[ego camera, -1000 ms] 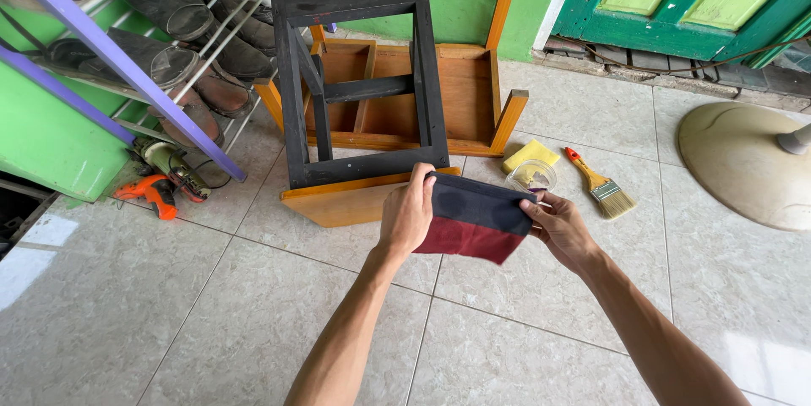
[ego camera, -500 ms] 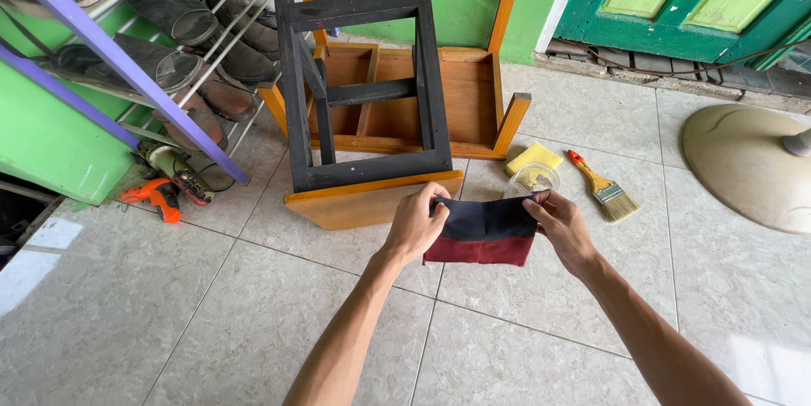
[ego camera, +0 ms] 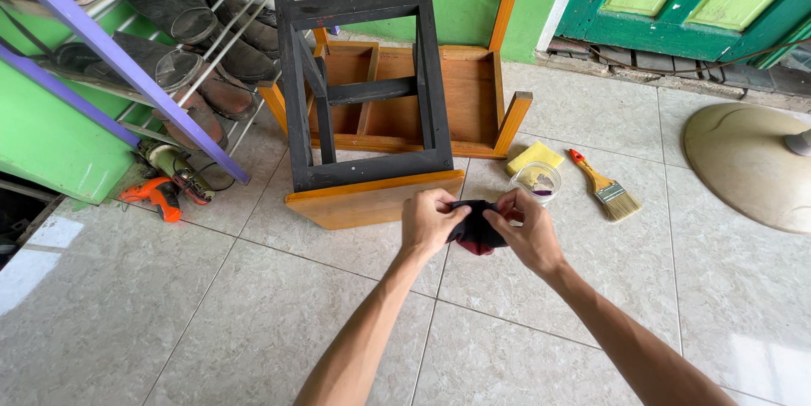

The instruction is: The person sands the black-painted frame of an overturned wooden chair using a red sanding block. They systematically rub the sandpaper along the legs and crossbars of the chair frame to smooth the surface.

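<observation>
Dark navy-and-maroon cloth (ego camera: 476, 233) bunched and pinched between left hand (ego camera: 429, 222) and right hand (ego camera: 525, 235), just before upturned black-legged wooden stool (ego camera: 363, 110). Folding step judged underway; firmer grip needed next.

Dark blue/maroon cloth (ego camera: 476, 233) is sitting bunched small, w/ maroon showing at its lower edge. It is hanging above floor tiles, just in front of the stool seat.

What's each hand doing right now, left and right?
Left hand: closed, gripping the bunched dark and red cloth.
Right hand: closed on the same cloth, from the other side.
</observation>
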